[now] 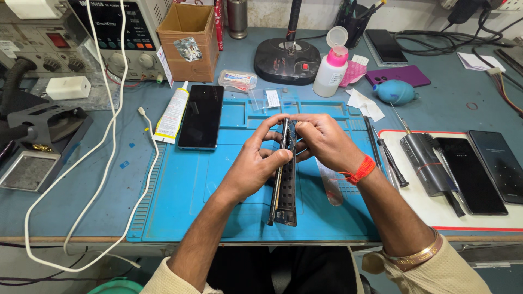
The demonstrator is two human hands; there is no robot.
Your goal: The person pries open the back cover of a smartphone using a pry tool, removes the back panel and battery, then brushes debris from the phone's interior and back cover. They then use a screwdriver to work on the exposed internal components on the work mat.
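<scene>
A dark phone (284,185) stands on its long edge over the blue work mat (180,190), its screen panel partly parted from the body. My left hand (256,163) grips it from the left, thumb pressed against the side. My right hand (321,139) holds the top end from the right, fingertips pinched at the upper edge. A red thread is tied round my right wrist and a metal bangle sits further down the arm.
Another black phone (201,115) and a glue tube (172,113) lie at the mat's left. A white mat (436,212) at right carries two phones and tools. A white bottle with pink cap (330,68), a cardboard box (188,41) and a white cable (109,147) are nearby.
</scene>
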